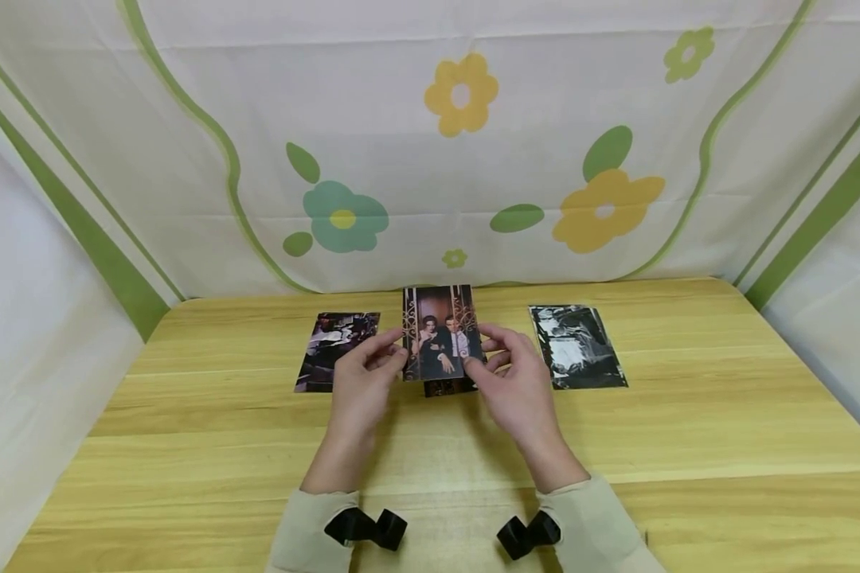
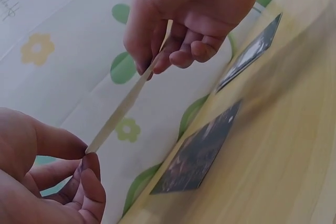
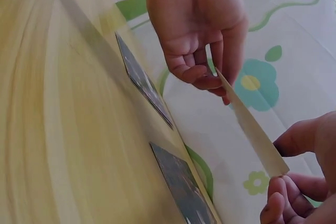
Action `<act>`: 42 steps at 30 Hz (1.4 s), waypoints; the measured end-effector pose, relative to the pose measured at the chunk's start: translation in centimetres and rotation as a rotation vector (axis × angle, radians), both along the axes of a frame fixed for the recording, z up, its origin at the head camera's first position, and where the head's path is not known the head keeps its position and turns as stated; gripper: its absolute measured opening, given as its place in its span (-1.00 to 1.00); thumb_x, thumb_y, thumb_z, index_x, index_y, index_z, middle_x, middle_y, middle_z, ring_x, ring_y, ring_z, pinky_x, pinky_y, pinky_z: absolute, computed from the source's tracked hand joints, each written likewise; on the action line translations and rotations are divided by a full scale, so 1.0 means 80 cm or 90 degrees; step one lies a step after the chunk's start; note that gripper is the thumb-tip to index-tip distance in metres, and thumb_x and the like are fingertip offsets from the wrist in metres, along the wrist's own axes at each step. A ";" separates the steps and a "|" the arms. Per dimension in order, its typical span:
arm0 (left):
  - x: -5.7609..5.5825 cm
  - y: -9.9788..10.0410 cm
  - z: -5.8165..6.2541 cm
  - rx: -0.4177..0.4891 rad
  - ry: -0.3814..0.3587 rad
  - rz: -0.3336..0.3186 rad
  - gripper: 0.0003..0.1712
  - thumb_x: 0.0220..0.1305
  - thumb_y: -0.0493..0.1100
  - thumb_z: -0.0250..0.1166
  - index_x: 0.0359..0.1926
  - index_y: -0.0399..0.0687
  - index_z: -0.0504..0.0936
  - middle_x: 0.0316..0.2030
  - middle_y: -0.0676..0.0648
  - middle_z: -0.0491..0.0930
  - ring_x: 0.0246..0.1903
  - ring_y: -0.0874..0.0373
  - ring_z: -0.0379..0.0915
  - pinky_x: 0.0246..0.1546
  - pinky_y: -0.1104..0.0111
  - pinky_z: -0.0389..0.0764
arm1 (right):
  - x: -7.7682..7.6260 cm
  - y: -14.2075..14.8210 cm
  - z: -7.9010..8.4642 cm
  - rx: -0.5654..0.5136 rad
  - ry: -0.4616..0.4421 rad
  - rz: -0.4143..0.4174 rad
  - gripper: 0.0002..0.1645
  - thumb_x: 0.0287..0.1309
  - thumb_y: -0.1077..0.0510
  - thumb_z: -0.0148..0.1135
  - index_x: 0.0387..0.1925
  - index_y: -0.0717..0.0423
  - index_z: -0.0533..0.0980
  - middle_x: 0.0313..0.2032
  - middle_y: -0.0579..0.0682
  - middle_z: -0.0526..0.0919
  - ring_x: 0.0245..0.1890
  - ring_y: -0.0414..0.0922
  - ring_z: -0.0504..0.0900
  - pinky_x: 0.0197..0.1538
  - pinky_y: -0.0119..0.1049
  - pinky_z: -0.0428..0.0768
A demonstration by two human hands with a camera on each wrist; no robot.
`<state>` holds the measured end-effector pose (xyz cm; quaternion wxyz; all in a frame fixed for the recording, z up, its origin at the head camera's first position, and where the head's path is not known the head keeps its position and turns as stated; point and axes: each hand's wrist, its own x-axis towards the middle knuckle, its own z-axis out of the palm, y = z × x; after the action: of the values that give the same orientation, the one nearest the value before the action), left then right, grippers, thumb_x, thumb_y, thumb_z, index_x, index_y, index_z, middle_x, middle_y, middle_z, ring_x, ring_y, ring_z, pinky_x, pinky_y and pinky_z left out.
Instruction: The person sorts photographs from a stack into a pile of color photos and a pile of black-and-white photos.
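Both hands hold up one photo card (image 1: 440, 338), which shows two people in dark and white clothes before a scrolled gate. My left hand (image 1: 364, 378) pinches its left edge between thumb and fingers. On the right edge, my right hand (image 1: 517, 386) pinches it the same way. The card is raised off the table and seen nearly edge-on in both wrist views, a thin pale strip (image 2: 118, 114) in the left one. Beneath it, mostly hidden, another photo card (image 1: 447, 387) lies on the table.
A dark purple photo card (image 1: 330, 346) lies on the wooden table (image 1: 430, 469) to the left, and a black-and-white photo card (image 1: 576, 350) to the right. Behind the table hangs a white cloth (image 1: 416, 143) with printed flowers. Each sleeve cuff carries a black strap mount (image 1: 365, 528).
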<state>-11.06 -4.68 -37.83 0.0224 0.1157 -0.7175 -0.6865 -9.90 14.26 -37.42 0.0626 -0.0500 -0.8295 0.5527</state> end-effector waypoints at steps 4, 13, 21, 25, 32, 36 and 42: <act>0.001 -0.020 -0.003 -0.020 -0.019 0.006 -0.60 0.46 -0.34 0.33 0.26 -0.09 0.73 0.02 -0.11 0.62 -0.09 0.14 0.48 -0.18 0.48 0.58 | -0.002 -0.018 -0.006 -0.007 -0.005 0.025 -0.34 0.27 0.24 0.44 0.40 0.00 0.55 0.08 0.04 0.63 -0.08 -0.09 0.61 -0.10 -0.38 0.64; 0.002 -0.080 0.006 -0.081 -0.029 0.058 -0.61 0.48 -0.32 0.31 0.27 -0.18 0.69 -0.06 0.02 0.68 -0.09 0.26 0.52 -0.18 0.56 0.58 | -0.012 -0.075 -0.010 -0.009 0.005 0.098 -0.35 0.24 0.31 0.39 0.37 0.08 0.56 0.01 0.03 0.64 -0.15 -0.13 0.61 -0.11 -0.36 0.66; 0.006 -0.132 0.008 -0.095 -0.080 0.110 -0.59 0.54 -0.21 0.29 0.33 -0.15 0.66 -0.11 0.17 0.63 -0.10 0.31 0.49 -0.16 0.52 0.55 | -0.019 -0.129 -0.014 -0.024 -0.011 0.160 -0.33 0.24 0.29 0.36 0.40 0.11 0.54 0.05 0.03 0.66 -0.17 -0.19 0.63 -0.08 -0.29 0.67; 0.007 -0.148 0.004 -0.106 -0.090 0.129 -0.59 0.53 -0.22 0.29 0.32 -0.17 0.68 -0.18 0.24 0.63 -0.17 0.36 0.49 -0.20 0.53 0.56 | -0.021 -0.146 -0.017 -0.012 -0.015 0.171 -0.36 0.26 0.27 0.35 0.39 0.12 0.55 0.04 0.04 0.65 -0.21 -0.22 0.60 -0.10 -0.29 0.62; -0.006 -0.148 -0.012 -0.188 -0.078 0.147 -0.64 0.48 -0.24 0.31 0.22 -0.18 0.74 -0.14 0.09 0.70 -0.13 0.27 0.49 -0.24 0.55 0.48 | -0.029 -0.153 -0.023 0.018 -0.024 0.163 -0.37 0.29 0.24 0.34 0.39 0.14 0.55 -0.01 0.00 0.64 -0.28 -0.22 0.57 -0.17 -0.32 0.58; -0.014 -0.145 -0.023 -0.244 -0.066 0.152 -0.66 0.46 -0.27 0.29 0.18 -0.23 0.75 -0.04 -0.16 0.75 -0.08 0.12 0.55 -0.22 0.53 0.47 | -0.035 -0.157 -0.031 0.034 -0.057 0.159 -0.35 0.29 0.22 0.37 0.41 0.14 0.54 -0.01 -0.01 0.65 -0.25 -0.21 0.58 -0.12 -0.28 0.62; -0.019 -0.142 -0.036 -0.320 -0.053 0.145 -0.65 0.45 -0.28 0.24 0.15 -0.28 0.76 0.02 -0.33 0.75 -0.02 -0.11 0.63 -0.15 0.39 0.48 | -0.037 -0.164 -0.039 0.086 -0.093 0.149 -0.29 0.24 0.11 0.47 0.40 0.14 0.55 -0.02 -0.03 0.68 -0.29 -0.20 0.57 -0.02 -0.19 0.65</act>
<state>-12.56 -16.08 -40.74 0.0975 0.2147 -0.8479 -0.4749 -12.89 1.18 -40.56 -0.0593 0.0114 -0.8675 0.4938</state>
